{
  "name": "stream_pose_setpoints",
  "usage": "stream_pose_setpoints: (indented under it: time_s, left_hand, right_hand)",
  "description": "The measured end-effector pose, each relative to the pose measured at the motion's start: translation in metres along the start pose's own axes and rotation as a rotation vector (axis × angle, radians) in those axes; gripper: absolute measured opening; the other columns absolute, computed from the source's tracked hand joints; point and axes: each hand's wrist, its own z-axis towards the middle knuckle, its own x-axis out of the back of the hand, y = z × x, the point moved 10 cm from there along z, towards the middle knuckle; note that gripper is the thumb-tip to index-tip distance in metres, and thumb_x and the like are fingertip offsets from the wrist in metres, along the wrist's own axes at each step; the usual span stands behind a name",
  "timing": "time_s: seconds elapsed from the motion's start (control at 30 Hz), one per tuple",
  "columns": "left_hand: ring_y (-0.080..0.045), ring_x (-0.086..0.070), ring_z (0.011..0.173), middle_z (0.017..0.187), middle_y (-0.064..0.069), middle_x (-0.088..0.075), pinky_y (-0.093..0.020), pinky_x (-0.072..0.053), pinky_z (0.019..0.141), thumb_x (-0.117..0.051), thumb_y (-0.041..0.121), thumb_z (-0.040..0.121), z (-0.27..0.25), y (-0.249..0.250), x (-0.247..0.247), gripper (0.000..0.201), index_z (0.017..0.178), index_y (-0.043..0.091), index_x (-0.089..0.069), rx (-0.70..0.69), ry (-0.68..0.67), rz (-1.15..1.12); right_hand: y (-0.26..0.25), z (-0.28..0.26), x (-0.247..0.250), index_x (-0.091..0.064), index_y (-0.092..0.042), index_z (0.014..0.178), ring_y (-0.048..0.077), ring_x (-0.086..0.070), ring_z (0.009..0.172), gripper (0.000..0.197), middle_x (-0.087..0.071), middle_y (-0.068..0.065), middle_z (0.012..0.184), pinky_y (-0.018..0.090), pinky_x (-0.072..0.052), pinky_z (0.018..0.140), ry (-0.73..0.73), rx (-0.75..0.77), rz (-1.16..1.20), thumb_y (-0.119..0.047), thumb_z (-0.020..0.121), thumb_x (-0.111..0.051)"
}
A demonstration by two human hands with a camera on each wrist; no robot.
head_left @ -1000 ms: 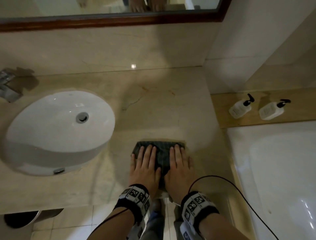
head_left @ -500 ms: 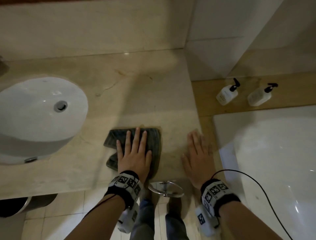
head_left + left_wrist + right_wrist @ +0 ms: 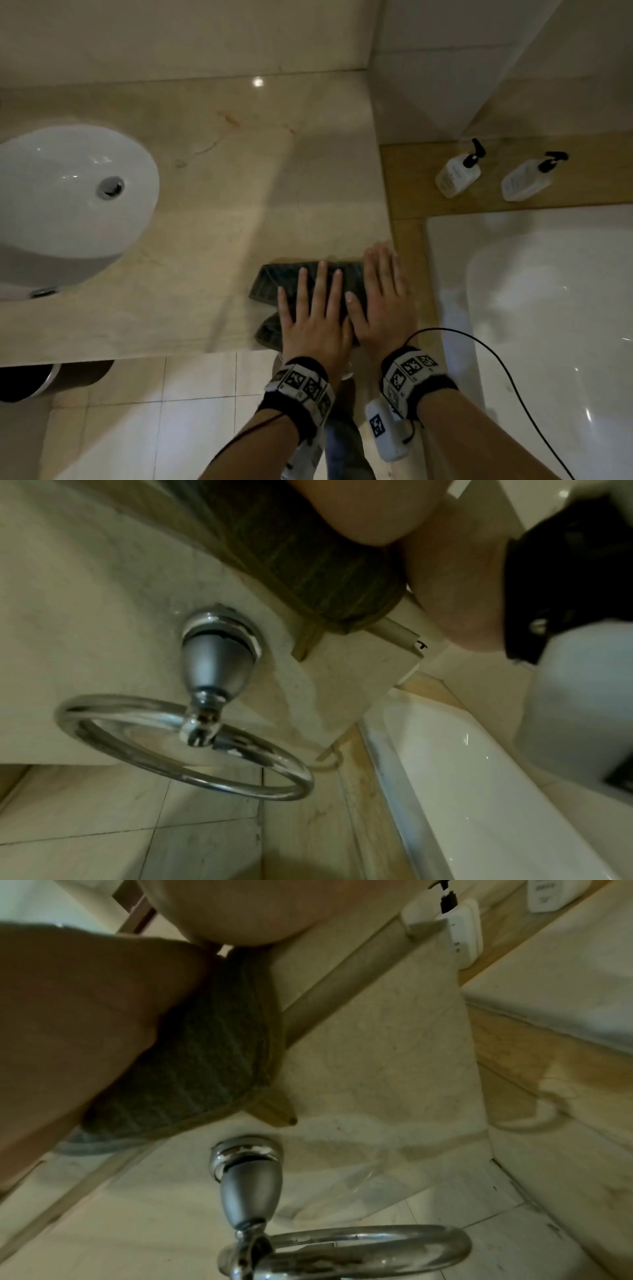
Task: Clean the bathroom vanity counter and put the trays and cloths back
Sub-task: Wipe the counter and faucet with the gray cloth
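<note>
A folded dark grey cloth point(image 3: 274, 284) lies on the beige marble counter point(image 3: 222, 212) near its front right corner. My left hand point(image 3: 318, 301) presses flat on the cloth with straight, spread fingers. Beside it, my right hand point(image 3: 383, 287) lies flat too, its thumb on the cloth's right part and its fingers reaching the counter's right edge. In the wrist views the cloth point(image 3: 308, 561) point(image 3: 205, 1056) hangs a little over the counter's front edge under the heels of my hands.
A white basin point(image 3: 68, 192) stands on the counter at the left. Two white pump bottles point(image 3: 457, 174) point(image 3: 527, 181) stand on a wooden ledge behind the bathtub point(image 3: 548, 308) on the right. A chrome towel ring point(image 3: 185, 750) hangs on the counter's front. A bin point(image 3: 27, 380) stands below left.
The cloth has slid right towards the counter's right edge under my left hand. My right hand, flat on bare counter half a second ago, now lies against the left hand and touches the cloth.
</note>
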Motion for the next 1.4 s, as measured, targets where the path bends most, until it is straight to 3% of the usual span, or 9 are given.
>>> stream_pose_setpoints:
  time_s: [0.23, 0.4, 0.6, 0.73, 0.87, 1.07, 1.13, 1.23, 1.4]
  left_hand:
    - [-0.019, 0.000, 0.148, 0.160, 0.009, 0.003, -0.051, -0.003, 0.116, -0.022, 0.054, 0.095, 0.004, -0.049, 0.009, 0.064, 0.152, 0.037, 0.000, -0.175, -0.086, 0.130]
    - [-0.015, 0.018, 0.145, 0.157, 0.012, 0.021, -0.050, 0.006, 0.117, -0.002, 0.056, 0.092, 0.022, -0.116, 0.028, 0.061, 0.147, 0.040, 0.020, 0.073, -0.042, 0.112]
    - [-0.022, 0.023, 0.144, 0.155, 0.009, 0.027, -0.054, 0.013, 0.114, -0.004, 0.054, 0.092, 0.031, -0.089, 0.027, 0.064, 0.146, 0.036, 0.023, 0.271, 0.006, -0.007]
    - [-0.023, 0.028, 0.142, 0.154, 0.005, 0.032, -0.056, 0.013, 0.114, -0.002, 0.055, 0.092, 0.033, -0.050, 0.017, 0.064, 0.145, 0.035, 0.028, 0.080, -0.044, 0.057]
    - [-0.026, 0.012, 0.147, 0.160, 0.005, 0.014, -0.058, 0.006, 0.114, -0.018, 0.054, 0.096, 0.039, -0.005, 0.012, 0.061, 0.149, 0.040, 0.010, -0.171, -0.051, 0.081]
    - [-0.022, 0.008, 0.147, 0.160, 0.010, 0.010, -0.055, 0.007, 0.115, -0.019, 0.055, 0.096, 0.052, 0.019, 0.015, 0.058, 0.148, 0.046, 0.006, -0.230, -0.077, 0.086]
    - [-0.019, 0.013, 0.147, 0.159, 0.012, 0.015, -0.054, 0.009, 0.115, -0.017, 0.054, 0.096, 0.061, 0.010, 0.020, 0.057, 0.147, 0.048, 0.010, -0.196, -0.067, 0.099]
    - [-0.017, 0.016, 0.146, 0.158, 0.013, 0.018, -0.051, 0.010, 0.116, -0.014, 0.055, 0.096, 0.089, -0.034, 0.034, 0.057, 0.146, 0.047, 0.013, 0.011, -0.055, 0.051]
    - [-0.018, 0.015, 0.146, 0.157, 0.014, 0.020, -0.053, 0.004, 0.117, -0.014, 0.057, 0.096, 0.101, -0.108, 0.054, 0.059, 0.148, 0.045, 0.012, 0.232, -0.064, 0.003]
  right_hand:
    - [-0.003, 0.000, 0.004, -0.010, -0.024, 0.154, 0.025, -0.004, 0.148, 0.063, -0.004, 0.007, 0.161, 0.049, -0.024, 0.115, 0.034, -0.036, -0.062, -0.046, 0.097, -0.022]
    - [-0.003, 0.000, 0.000, -0.007, -0.016, 0.154, 0.025, -0.001, 0.148, 0.067, 0.000, 0.008, 0.161, 0.047, -0.024, 0.116, 0.003, -0.035, -0.079, -0.048, 0.096, -0.018]
    - [0.006, -0.004, 0.006, 0.001, -0.009, 0.153, 0.036, -0.019, 0.143, 0.078, 0.004, 0.015, 0.160, 0.048, -0.025, 0.115, 0.059, -0.165, -0.070, -0.052, 0.093, -0.024]
    - [0.007, -0.004, 0.007, -0.001, -0.007, 0.153, 0.034, -0.031, 0.138, 0.077, 0.000, 0.015, 0.160, 0.043, -0.034, 0.108, 0.072, -0.187, -0.028, -0.051, 0.093, -0.021]
    - [0.006, -0.002, 0.007, -0.011, -0.002, 0.151, 0.033, -0.035, 0.136, 0.073, -0.007, 0.018, 0.159, 0.039, -0.039, 0.105, 0.068, -0.178, -0.029, -0.045, 0.094, -0.021]
    - [0.007, -0.002, 0.011, -0.009, -0.003, 0.152, 0.031, -0.036, 0.135, 0.066, -0.015, 0.016, 0.158, 0.038, -0.041, 0.106, 0.110, -0.181, 0.061, -0.035, 0.096, -0.021]
    - [0.006, -0.001, 0.013, -0.014, -0.003, 0.151, 0.033, -0.042, 0.131, 0.067, -0.018, 0.018, 0.157, 0.039, -0.047, 0.099, 0.114, -0.167, 0.071, -0.038, 0.095, -0.026]
    - [0.005, 0.001, 0.011, -0.017, -0.001, 0.151, 0.036, -0.045, 0.126, 0.071, -0.018, 0.021, 0.157, 0.041, -0.050, 0.092, 0.087, -0.146, 0.033, -0.041, 0.093, -0.030]
    - [0.004, -0.002, 0.010, -0.013, -0.009, 0.152, 0.032, -0.039, 0.130, 0.074, -0.006, 0.014, 0.160, 0.040, -0.050, 0.093, 0.037, -0.184, -0.028, -0.047, 0.091, -0.026]
